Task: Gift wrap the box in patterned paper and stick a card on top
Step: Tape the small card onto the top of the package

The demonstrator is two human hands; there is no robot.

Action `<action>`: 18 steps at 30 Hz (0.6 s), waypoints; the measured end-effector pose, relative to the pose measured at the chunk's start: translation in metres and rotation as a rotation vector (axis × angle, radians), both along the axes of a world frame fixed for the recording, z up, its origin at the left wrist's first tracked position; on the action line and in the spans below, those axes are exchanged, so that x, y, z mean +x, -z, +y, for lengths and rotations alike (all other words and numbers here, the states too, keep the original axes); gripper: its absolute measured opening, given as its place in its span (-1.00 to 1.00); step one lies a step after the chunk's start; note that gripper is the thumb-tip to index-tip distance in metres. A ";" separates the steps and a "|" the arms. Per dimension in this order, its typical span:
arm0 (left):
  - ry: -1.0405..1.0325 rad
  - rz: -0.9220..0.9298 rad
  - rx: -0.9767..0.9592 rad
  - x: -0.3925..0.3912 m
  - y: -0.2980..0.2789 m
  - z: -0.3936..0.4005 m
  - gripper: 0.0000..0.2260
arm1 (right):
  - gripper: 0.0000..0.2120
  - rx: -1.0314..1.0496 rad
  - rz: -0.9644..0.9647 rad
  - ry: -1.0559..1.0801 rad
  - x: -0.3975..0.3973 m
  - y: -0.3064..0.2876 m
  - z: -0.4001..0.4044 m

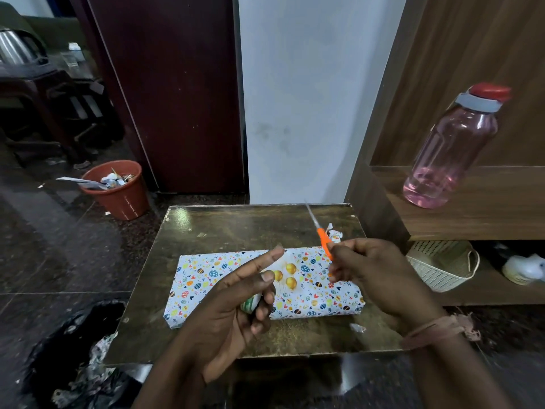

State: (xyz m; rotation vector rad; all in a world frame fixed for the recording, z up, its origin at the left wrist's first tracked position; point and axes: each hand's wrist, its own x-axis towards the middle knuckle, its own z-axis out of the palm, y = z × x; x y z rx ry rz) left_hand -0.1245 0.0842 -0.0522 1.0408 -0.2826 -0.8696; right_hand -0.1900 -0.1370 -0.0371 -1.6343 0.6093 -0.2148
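Note:
A flat box wrapped in white patterned paper (206,278) lies across the small brown table (224,225). A card with gold balloons (287,274) rests on its top, partly behind my fingers. My left hand (236,308) hovers over the box; its lower fingers curl round a small green-and-white roll (250,302), while the index finger points out with a thin clear strip at its tip. My right hand (371,276) grips orange-handled scissors (323,239), whose blades point up and away, blurred.
Paper scraps (334,233) lie on the table's far right and near its front edge. An orange waste bin (118,190) stands on the floor at left. A pink bottle (451,149) stands on the wooden shelf at right, with a white basket (442,267) below it.

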 end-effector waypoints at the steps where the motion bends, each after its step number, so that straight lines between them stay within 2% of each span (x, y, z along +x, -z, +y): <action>1: -0.005 0.007 -0.005 0.000 0.000 0.000 -0.45 | -0.80 0.130 -0.020 -0.034 0.002 0.000 0.006; 3: -0.013 0.017 -0.011 0.001 0.000 0.000 -0.45 | -0.81 0.336 -0.030 -0.072 0.004 0.002 0.017; 5: -0.021 0.021 -0.011 0.002 0.001 0.000 -0.44 | -0.80 0.427 -0.020 -0.102 0.005 0.004 0.025; 8: -0.030 0.036 -0.010 0.004 0.002 0.001 -0.44 | -0.82 0.501 0.010 -0.187 0.004 0.004 0.026; 12: -0.037 0.062 -0.017 0.006 0.003 0.002 -0.44 | -0.86 0.584 0.083 -0.452 -0.004 0.002 0.024; 18: -0.043 0.107 -0.085 0.008 0.003 0.004 -0.42 | -0.84 0.563 0.177 -0.713 -0.009 0.006 0.022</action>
